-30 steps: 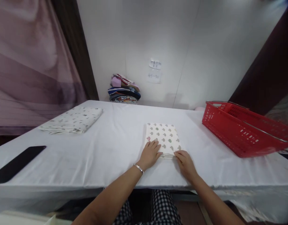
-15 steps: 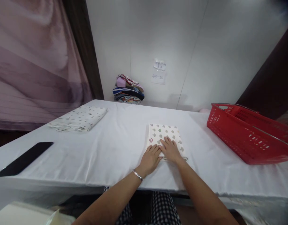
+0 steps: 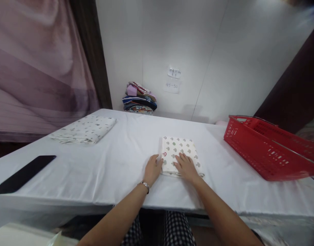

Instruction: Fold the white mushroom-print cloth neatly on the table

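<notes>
The folded printed cloth [image 3: 179,155] lies flat on the white table [image 3: 116,164], near the front edge. The right hand [image 3: 185,167] rests open and flat on its near part; the left hand [image 3: 153,169] touches its left edge, fingers loose, gripping nothing. It looks light, soft and limp, so I think both side edges are the best hold. Farther right stands a red basket [image 3: 269,153], farther left another folded cloth [image 3: 84,128].

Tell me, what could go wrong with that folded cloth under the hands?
The right hand lies flat on the folded cloth while the left hand touches its left edge; a sideways push might slide the layers apart. The white table cover looks smooth, so the cloth might skid.
</notes>
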Action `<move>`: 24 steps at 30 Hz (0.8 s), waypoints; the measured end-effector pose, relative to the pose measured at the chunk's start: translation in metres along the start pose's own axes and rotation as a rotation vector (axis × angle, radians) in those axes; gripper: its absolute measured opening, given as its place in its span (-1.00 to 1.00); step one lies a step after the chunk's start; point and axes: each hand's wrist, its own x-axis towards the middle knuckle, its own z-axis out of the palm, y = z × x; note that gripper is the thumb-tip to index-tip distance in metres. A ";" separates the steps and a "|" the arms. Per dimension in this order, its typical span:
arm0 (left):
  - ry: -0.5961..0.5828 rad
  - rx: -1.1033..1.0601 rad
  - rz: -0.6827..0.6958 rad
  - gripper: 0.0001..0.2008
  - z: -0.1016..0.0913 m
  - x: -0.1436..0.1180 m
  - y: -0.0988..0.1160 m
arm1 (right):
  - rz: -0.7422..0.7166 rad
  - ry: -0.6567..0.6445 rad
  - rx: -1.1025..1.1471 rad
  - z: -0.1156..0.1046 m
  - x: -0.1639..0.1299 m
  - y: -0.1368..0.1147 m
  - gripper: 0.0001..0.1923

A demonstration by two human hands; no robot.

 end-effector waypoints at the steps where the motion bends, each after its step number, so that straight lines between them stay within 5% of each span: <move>1: -0.026 0.018 -0.033 -0.62 0.002 0.005 -0.001 | 0.010 -0.001 0.001 0.000 -0.004 0.001 -0.53; 7: -0.173 0.097 -0.150 -0.47 0.012 0.027 0.004 | 0.265 0.124 0.054 -0.003 -0.023 0.036 -0.48; 13: -0.307 0.099 -0.255 -0.31 0.008 0.035 0.010 | 0.520 0.258 0.518 0.007 -0.030 0.074 -0.28; 18: -0.259 0.035 -0.240 -0.32 -0.004 0.025 0.008 | 0.434 0.402 0.622 0.014 -0.025 0.056 -0.33; 24: -0.073 -0.038 -0.186 -0.52 -0.021 0.000 0.002 | 0.204 0.294 0.728 0.013 0.005 0.052 -0.36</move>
